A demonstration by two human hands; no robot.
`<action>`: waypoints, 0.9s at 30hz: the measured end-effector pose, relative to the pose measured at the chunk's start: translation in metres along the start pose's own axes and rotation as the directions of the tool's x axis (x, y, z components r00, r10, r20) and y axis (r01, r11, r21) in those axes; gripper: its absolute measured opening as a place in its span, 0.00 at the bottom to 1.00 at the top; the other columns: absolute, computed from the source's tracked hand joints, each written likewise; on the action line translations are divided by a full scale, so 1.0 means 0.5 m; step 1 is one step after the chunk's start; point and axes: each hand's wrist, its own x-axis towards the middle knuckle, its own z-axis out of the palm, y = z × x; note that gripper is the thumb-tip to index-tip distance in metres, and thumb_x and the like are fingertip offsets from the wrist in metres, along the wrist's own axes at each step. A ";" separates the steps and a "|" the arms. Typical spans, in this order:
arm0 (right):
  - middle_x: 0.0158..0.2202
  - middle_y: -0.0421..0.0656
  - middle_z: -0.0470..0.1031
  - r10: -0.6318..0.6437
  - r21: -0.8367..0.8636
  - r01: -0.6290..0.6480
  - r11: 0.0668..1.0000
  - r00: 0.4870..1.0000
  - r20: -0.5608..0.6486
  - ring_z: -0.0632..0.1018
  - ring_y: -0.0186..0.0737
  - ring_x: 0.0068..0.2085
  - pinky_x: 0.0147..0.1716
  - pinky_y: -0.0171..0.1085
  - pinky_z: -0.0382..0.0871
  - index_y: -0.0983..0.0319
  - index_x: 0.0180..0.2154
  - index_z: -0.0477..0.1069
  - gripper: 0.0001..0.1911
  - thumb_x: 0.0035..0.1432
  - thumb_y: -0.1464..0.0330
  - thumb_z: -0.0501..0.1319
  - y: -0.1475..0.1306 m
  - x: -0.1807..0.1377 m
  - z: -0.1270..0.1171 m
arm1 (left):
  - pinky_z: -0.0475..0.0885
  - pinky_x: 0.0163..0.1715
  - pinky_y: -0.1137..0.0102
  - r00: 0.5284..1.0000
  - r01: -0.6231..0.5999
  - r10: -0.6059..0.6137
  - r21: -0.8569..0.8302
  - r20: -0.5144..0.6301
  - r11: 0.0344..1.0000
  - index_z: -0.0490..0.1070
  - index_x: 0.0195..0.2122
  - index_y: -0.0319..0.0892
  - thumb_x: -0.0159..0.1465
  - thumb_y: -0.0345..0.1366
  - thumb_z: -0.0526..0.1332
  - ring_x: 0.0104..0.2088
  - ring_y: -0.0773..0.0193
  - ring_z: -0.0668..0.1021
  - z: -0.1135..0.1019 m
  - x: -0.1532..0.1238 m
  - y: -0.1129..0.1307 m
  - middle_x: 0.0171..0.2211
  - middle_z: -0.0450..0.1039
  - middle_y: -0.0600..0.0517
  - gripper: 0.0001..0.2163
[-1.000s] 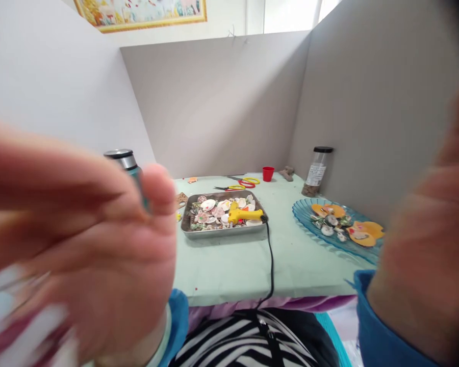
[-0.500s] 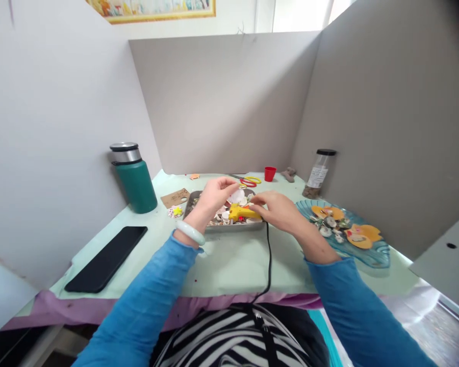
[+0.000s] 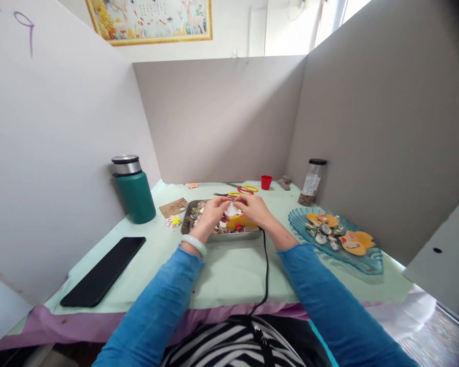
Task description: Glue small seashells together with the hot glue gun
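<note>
Above a metal tray (image 3: pixel 229 236) of shells, my two hands meet at the fingertips. Thumb and fingers of my left hand (image 3: pixel 211 215) are pinched together, a pale bangle on that wrist. My right hand (image 3: pixel 255 210) is pinched as well, close against the left. Whatever lies between the fingertips is too small or hidden to make out. A yellow glue gun (image 3: pixel 239 223) rests on the tray just below my right hand, its black cord (image 3: pixel 266 270) running toward my lap. One white shell (image 3: pixel 232 210) shows behind the fingers.
A green bottle (image 3: pixel 135 196) and black phone (image 3: pixel 104 272) are at left. Scissors (image 3: pixel 248 189) and a red cup (image 3: pixel 266 182) sit behind the tray. To the right are a blue shell-shaped plate (image 3: pixel 373 262) and a clear jar (image 3: pixel 311 183). Grey panels (image 3: pixel 222 122) enclose the table.
My right hand has left the glue gun's handle and moved left to join my left hand's fingertips. The head view has tilted up slightly.
</note>
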 end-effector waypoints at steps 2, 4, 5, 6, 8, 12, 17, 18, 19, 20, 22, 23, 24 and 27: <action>0.27 0.41 0.75 0.032 0.077 -0.030 0.997 0.999 -0.023 0.71 0.35 0.29 0.29 0.33 0.59 0.63 0.29 0.74 0.09 0.52 0.67 0.57 0.002 0.008 0.014 | 0.65 0.16 0.77 1.000 -0.019 0.019 0.018 -0.021 1.000 0.70 0.37 0.37 0.59 0.34 0.60 0.16 0.73 0.70 -0.001 0.005 -0.007 0.24 0.69 0.55 0.07; 0.25 0.40 0.74 0.057 0.150 -0.051 0.987 0.998 -0.034 0.71 0.35 0.28 0.28 0.33 0.60 0.63 0.27 0.73 0.08 0.51 0.67 0.57 0.005 0.013 0.023 | 0.64 0.16 0.77 0.999 -0.017 0.017 0.017 -0.029 1.000 0.70 0.35 0.37 0.58 0.35 0.61 0.16 0.73 0.69 -0.003 0.010 -0.015 0.23 0.68 0.55 0.07; 0.25 0.40 0.74 0.062 0.180 -0.055 0.982 0.998 -0.032 0.71 0.35 0.28 0.28 0.33 0.60 0.62 0.26 0.73 0.08 0.50 0.67 0.58 0.005 0.017 0.026 | 0.64 0.16 0.77 0.999 -0.016 0.016 0.016 -0.031 1.000 0.70 0.34 0.37 0.58 0.36 0.61 0.16 0.73 0.69 -0.005 0.013 -0.019 0.22 0.68 0.55 0.07; 0.24 0.40 0.73 0.064 0.206 -0.057 0.977 0.998 -0.028 0.71 0.35 0.27 0.28 0.33 0.60 0.62 0.25 0.73 0.07 0.49 0.67 0.58 0.005 0.020 0.029 | 0.63 0.15 0.77 0.999 -0.015 0.015 0.017 -0.034 1.000 0.70 0.34 0.37 0.58 0.36 0.61 0.16 0.73 0.69 -0.007 0.015 -0.022 0.21 0.67 0.56 0.07; 0.24 0.40 0.73 0.064 0.249 -0.058 0.967 0.998 -0.017 0.71 0.35 0.27 0.27 0.33 0.61 0.62 0.25 0.73 0.07 0.48 0.67 0.58 0.005 0.028 0.034 | 0.62 0.14 0.77 0.998 -0.013 0.014 0.021 -0.059 1.000 0.69 0.32 0.38 0.57 0.34 0.62 0.14 0.74 0.67 -0.010 0.020 -0.023 0.20 0.65 0.57 0.06; 0.24 0.40 0.73 0.102 0.318 -0.097 0.943 0.995 0.001 0.70 0.34 0.26 0.26 0.33 0.62 0.63 0.26 0.73 0.07 0.47 0.67 0.58 0.013 0.046 0.048 | 0.58 0.13 0.77 0.993 0.042 -0.037 0.035 -0.113 0.999 0.69 0.28 0.37 0.56 0.32 0.62 0.13 0.74 0.63 -0.010 0.032 -0.010 0.17 0.63 0.58 0.04; 0.26 0.40 0.73 0.129 0.348 -0.100 0.932 0.990 -0.061 0.71 0.34 0.27 0.28 0.33 0.63 0.64 0.29 0.73 0.08 0.46 0.68 0.59 0.033 0.047 0.058 | 0.58 0.13 0.76 0.993 0.098 -0.095 0.036 -0.069 0.995 0.69 0.27 0.36 0.58 0.33 0.60 0.13 0.74 0.63 0.000 0.045 -0.005 0.15 0.62 0.57 0.05; 0.25 0.40 0.73 0.121 0.345 -0.092 0.934 0.991 -0.063 0.70 0.34 0.27 0.28 0.33 0.63 0.64 0.29 0.73 0.08 0.46 0.68 0.58 0.035 0.043 0.057 | 0.58 0.13 0.76 0.993 0.100 -0.098 0.030 -0.069 0.995 0.69 0.28 0.36 0.58 0.33 0.60 0.13 0.74 0.63 0.001 0.046 -0.008 0.15 0.62 0.57 0.05; 0.25 0.40 0.72 0.110 0.343 -0.084 0.936 0.992 -0.057 0.70 0.34 0.27 0.28 0.33 0.63 0.64 0.28 0.73 0.08 0.46 0.67 0.58 0.036 0.039 0.056 | 0.57 0.13 0.76 0.992 0.101 -0.099 0.024 -0.072 0.995 0.69 0.28 0.36 0.58 0.33 0.60 0.13 0.74 0.63 0.002 0.045 -0.011 0.15 0.62 0.57 0.05; 0.24 0.39 0.72 0.098 0.346 -0.075 0.935 0.994 -0.050 0.70 0.34 0.27 0.28 0.33 0.63 0.63 0.29 0.73 0.08 0.46 0.67 0.58 0.036 0.035 0.055 | 0.57 0.13 0.77 0.993 0.098 -0.096 0.019 -0.071 0.995 0.69 0.28 0.37 0.58 0.33 0.61 0.12 0.74 0.63 0.001 0.044 -0.015 0.15 0.62 0.57 0.05; 0.25 0.39 0.72 0.070 0.363 -0.052 0.930 0.997 -0.037 0.70 0.34 0.27 0.28 0.33 0.63 0.63 0.30 0.73 0.09 0.47 0.66 0.58 0.033 0.027 0.053 | 0.57 0.13 0.77 0.994 0.092 -0.091 0.000 -0.052 0.996 0.69 0.28 0.37 0.57 0.33 0.62 0.12 0.75 0.62 -0.002 0.040 -0.020 0.15 0.62 0.58 0.05; 0.25 0.39 0.72 0.059 0.372 -0.040 0.927 0.998 -0.038 0.70 0.34 0.27 0.28 0.33 0.63 0.63 0.30 0.73 0.09 0.47 0.66 0.58 0.031 0.023 0.051 | 0.57 0.13 0.77 0.995 0.087 -0.088 -0.017 -0.039 0.996 0.69 0.27 0.37 0.56 0.33 0.62 0.12 0.75 0.62 -0.005 0.037 -0.021 0.15 0.61 0.58 0.05; 0.24 0.39 0.72 0.050 0.382 -0.032 0.924 0.998 -0.039 0.70 0.33 0.27 0.28 0.33 0.63 0.63 0.30 0.74 0.09 0.47 0.66 0.59 0.029 0.020 0.050 | 0.57 0.13 0.77 0.996 0.083 -0.084 -0.040 -0.027 0.996 0.69 0.27 0.37 0.55 0.33 0.63 0.12 0.75 0.62 -0.008 0.035 -0.021 0.14 0.60 0.59 0.05; 0.23 0.39 0.70 0.069 0.449 -0.056 0.892 0.998 -0.013 0.69 0.33 0.25 0.24 0.32 0.63 0.63 0.29 0.73 0.10 0.46 0.64 0.60 0.026 0.014 0.044 | 0.58 0.14 0.77 0.996 0.085 -0.083 -0.124 0.020 0.989 0.69 0.25 0.37 0.53 0.35 0.65 0.12 0.75 0.61 -0.016 0.031 -0.017 0.13 0.57 0.60 0.08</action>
